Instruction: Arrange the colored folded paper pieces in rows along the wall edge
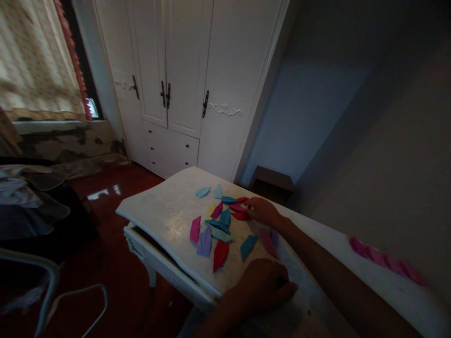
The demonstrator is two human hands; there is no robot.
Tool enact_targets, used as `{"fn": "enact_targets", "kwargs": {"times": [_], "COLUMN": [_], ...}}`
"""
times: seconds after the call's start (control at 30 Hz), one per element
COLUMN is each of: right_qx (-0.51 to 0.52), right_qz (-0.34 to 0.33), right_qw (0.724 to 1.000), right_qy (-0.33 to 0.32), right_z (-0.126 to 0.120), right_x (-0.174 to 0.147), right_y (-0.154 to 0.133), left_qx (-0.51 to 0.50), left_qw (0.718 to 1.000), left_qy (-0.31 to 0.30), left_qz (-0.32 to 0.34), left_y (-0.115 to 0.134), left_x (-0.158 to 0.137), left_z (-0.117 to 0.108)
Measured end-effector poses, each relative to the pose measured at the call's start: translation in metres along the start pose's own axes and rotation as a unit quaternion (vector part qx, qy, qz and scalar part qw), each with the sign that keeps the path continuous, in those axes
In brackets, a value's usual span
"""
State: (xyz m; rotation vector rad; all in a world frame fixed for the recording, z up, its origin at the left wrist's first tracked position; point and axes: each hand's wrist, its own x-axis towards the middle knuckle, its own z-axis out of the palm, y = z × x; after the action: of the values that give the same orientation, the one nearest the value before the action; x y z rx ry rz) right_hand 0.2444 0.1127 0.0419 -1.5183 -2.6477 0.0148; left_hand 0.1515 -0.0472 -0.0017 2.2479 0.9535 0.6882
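Observation:
Small folded paper pieces lie loosely scattered on a white table (158, 202). My right hand (262, 210) reaches over the far side of the pile, its fingertips closed at the end of a pink folded paper piece (236, 207). Red folded pieces (239, 216) lie right beside those fingers. Nearer to me, my left hand (266, 284) rests curled over the table, its palm hidden, so what it holds, if anything, does not show. A teal folded piece (249, 247) and a red one (221, 255) are just beyond it. Purple (204, 242), yellow and light blue pieces lie farther left.
Along the table's right side stands a row of joined pink folded pieces (385, 260). A drawer (169, 263) under the front edge is slightly out. Behind are a white wardrobe (183, 61) and a small brown cabinet (273, 180). A pale chair frame (52, 277) is at lower left.

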Motion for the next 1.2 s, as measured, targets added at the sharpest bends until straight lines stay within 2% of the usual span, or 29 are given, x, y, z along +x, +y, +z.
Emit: {"fn": "enact_targets", "kwargs": {"times": [0.2,0.4,0.8,1.2], "right_qx": [0.0,0.036,0.11,0.161], "right_qz": [0.068,0.074,0.073,0.02], "right_qw": [0.997,0.996,0.989,0.975], "right_qy": [-0.036,-0.032,0.073,0.152], "right_z": [0.004,0.007,0.026,0.031], "right_x": [0.016,0.017,0.007,0.001], "right_y": [-0.018,-0.019,-0.012,-0.009], "left_qx": [0.0,-0.017,-0.046,-0.049], "left_qw": [1.0,1.0,0.998,0.998], "left_qy": [0.013,0.021,0.034,0.032], "left_qz": [0.005,-0.001,-0.007,-0.025], "left_y": [0.0,0.002,-0.001,0.001], "left_x": [-0.002,0.0,0.002,0.004], "left_z": [0.001,-0.001,0.003,0.0]}}
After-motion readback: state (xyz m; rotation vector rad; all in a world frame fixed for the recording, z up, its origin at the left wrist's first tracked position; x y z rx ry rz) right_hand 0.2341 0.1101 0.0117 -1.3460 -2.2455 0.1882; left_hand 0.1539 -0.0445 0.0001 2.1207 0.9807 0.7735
